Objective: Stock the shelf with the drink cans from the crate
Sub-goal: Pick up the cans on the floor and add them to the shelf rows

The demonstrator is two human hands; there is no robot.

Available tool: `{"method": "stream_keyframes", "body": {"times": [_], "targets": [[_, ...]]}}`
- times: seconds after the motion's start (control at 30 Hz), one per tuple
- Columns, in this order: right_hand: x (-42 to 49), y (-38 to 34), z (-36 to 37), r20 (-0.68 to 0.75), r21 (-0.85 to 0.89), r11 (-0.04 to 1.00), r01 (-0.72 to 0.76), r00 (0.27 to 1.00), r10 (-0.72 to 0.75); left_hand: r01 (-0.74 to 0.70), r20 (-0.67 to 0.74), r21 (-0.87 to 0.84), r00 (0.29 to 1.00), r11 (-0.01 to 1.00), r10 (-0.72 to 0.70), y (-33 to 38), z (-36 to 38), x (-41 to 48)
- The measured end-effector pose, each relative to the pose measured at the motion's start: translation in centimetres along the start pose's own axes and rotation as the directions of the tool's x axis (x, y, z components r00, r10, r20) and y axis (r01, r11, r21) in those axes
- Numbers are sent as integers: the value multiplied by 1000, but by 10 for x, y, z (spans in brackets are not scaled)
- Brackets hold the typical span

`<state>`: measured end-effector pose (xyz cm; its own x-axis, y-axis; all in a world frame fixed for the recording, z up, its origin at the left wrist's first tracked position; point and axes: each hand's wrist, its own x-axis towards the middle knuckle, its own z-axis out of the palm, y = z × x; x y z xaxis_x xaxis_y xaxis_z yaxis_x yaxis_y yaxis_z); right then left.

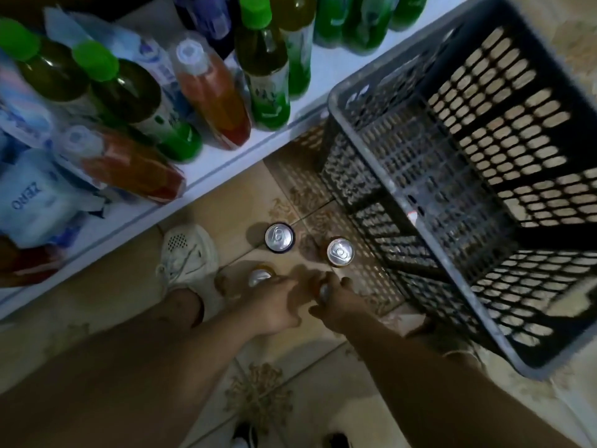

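A white shelf (326, 69) crosses the upper left, crowded with green-capped bottles (261, 76) and orange bottles (213, 92). A black mesh crate (365, 169) sits on the floor at the right, one corner close to the shelf's front edge. A white shoe (189, 253) is planted just below that edge.

Four cans stand upright on the tiled floor between the shoe and the crate's near wall, silver tops up. The blue can (279, 237) and the far can (340, 252) stand free, a little apart. Nearer, the left can (260, 277) is half hidden by the left grip (274, 305), whose fingers reach its top (too blurred to tell whether they are curled or straight). The right grip (339, 302) curls fingers and thumb round the right can (324, 291).
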<state>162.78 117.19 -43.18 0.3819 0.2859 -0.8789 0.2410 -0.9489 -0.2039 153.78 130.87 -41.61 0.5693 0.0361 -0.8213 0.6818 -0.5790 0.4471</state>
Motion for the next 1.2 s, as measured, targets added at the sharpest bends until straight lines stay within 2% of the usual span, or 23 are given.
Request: {"method": "stream_keyframes", "body": {"times": [0.1,0.23,0.37,0.53,0.63,0.73,0.83,1.0,1.07,1.2], "targets": [[8,-4,3,-84,6,999,40,996,-39,33,21,-13,999,999,-33,-11,0,4],[-26,-8,-16,-188,133,988,84,980,-58,48,-5,-18,999,999,-48,-8,-16,-15],[-84,-14,-47,-356,256,947,196,930,-96,-71,-144,-45,987,996,63,20,-38,-51],[-169,-45,-89,-542,350,841,412,822,-177,-209,-314,-206,939,956,138,56,-71,-126],[-226,-72,-114,-641,361,765,533,738,-212,-344,-451,-235,867,909,212,65,-92,-168],[-283,-105,-141,-726,363,666,652,646,-236,-431,-602,-152,754,890,262,87,-122,-234],[-338,-140,-163,-791,341,545,766,547,-273,-517,-721,-154,642,842,261,106,-149,-304],[-422,-199,-176,-772,222,388,895,404,-490,-660,-872,-99,417,744,255,113,-180,-406],[-449,-223,-176,-754,191,367,910,375,-539,-680,-888,-106,393,726,238,102,-188,-437],[-486,-270,-174,-741,102,361,927,313,-594,-609,-886,-121,423,784,191,75,-208,-485]]}}
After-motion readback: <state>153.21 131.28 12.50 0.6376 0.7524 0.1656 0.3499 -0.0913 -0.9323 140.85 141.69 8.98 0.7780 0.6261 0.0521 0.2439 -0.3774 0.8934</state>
